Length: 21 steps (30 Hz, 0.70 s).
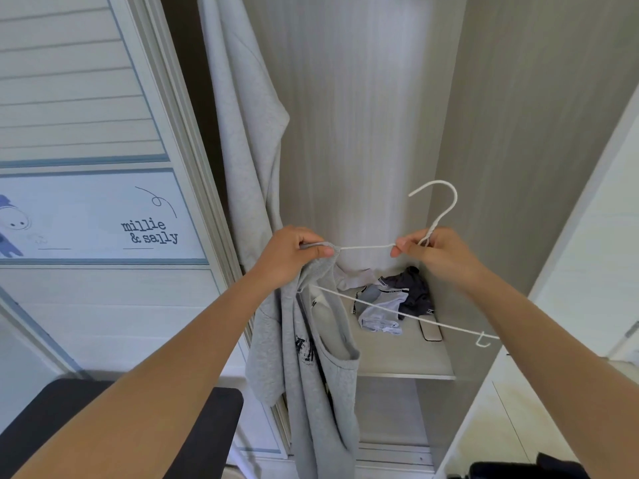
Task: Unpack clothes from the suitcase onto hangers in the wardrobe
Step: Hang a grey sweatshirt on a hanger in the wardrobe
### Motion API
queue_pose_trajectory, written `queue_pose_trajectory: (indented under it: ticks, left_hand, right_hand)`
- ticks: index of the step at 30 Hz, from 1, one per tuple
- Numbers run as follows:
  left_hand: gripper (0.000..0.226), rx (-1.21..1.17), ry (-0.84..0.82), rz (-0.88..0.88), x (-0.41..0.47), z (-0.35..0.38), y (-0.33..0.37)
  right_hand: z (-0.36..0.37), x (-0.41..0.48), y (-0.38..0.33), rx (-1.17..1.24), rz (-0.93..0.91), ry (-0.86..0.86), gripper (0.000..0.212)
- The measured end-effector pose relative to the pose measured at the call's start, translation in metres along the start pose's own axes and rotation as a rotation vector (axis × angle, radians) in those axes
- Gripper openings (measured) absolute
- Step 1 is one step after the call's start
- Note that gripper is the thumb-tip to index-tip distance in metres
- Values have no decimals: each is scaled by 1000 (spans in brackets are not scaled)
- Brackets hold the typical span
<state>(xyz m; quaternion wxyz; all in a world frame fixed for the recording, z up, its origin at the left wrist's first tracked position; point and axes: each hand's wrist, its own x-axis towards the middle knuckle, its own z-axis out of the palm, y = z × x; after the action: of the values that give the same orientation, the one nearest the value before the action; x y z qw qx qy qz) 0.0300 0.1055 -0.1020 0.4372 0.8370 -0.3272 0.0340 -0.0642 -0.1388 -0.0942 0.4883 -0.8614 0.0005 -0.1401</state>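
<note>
My left hand grip pinches grey shirt onto white hanger | right hand grips hanger neck | open wardrobe bay at 12 | underwear pile on shelf at 5

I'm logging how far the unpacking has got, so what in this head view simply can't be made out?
- Wardrobe rail: above the top edge, so how the hanging grey garment is hung is unseen.
- Suitcase: none clearly in view; dark shapes at the bottom edge are cut off.
- Grey top: its print is folded in.
- White hanger: its left shoulder is hidden by the left hand and fabric.
- Dark flat object on the shelf: too small.
</note>
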Motion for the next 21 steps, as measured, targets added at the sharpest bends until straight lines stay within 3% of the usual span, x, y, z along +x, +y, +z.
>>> queue_pose_trajectory:
  ticks: [7, 10, 14, 21]
  left_hand:
    - [24, 83, -110, -15, 8, 1, 4]
    - [24, 95, -116, -24, 9, -6, 0]
    - [46, 68, -106, -33, 9, -18, -7]
    - [52, 122, -132, 31, 12, -22, -4]
  right_hand:
    - [-34, -2, -23, -204, -141, -65, 23]
    - [-48, -1, -23, -196, -125, -55, 22]
    - [-66, -2, -16, -124, -59, 4, 20]
    - [-72, -6, -24, -158, -123, -28, 21]
